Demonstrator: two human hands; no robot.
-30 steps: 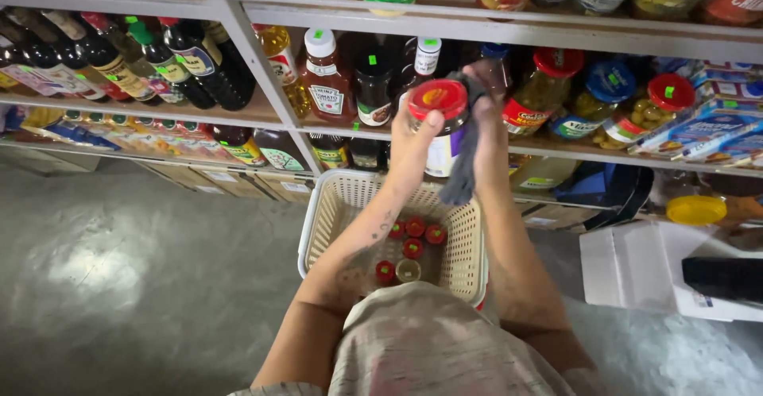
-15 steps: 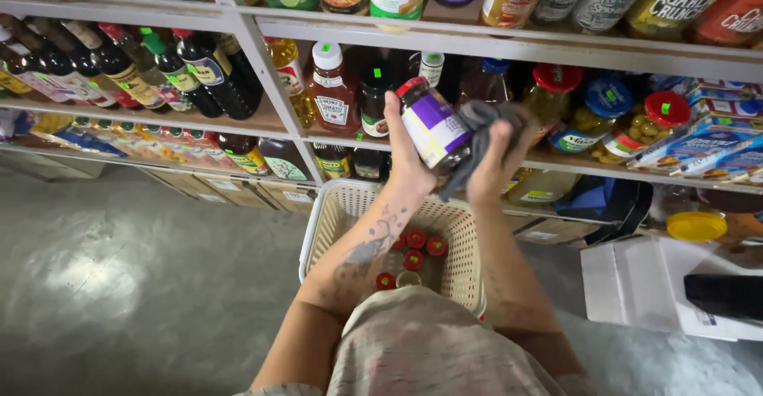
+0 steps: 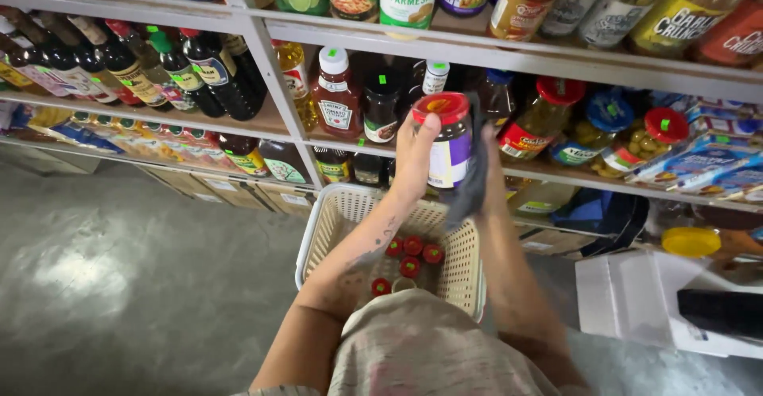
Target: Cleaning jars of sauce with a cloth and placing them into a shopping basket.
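— How do the arms stand?

— Both forearms reach up and forward from the bottom of the view. The left hand (image 3: 415, 154) wraps the left side of a dark glass jar with a red lid and purple label (image 3: 449, 143), thumb at the lid, its grip closed on the jar. The right hand (image 3: 486, 175) presses a dark grey cloth (image 3: 470, 183) against the jar's right side; the cloth hides its fingers, so whether that grip clenches the jar or only the cloth cannot be told.

— Where is the jar?

— Held upright in the air just before the front edge of the middle shelf (image 3: 556, 175), level with a red ketchup bottle (image 3: 335, 98) on its left and a red-lidded pickle jar (image 3: 534, 122) on its right.

— And the room around it?

— Directly below, a cream plastic woven basket (image 3: 338, 229) holds small red-capped jars (image 3: 412, 247). Grey concrete floor (image 3: 135, 285) lies open at the basket's left; a white box (image 3: 632, 297) stands at its right.
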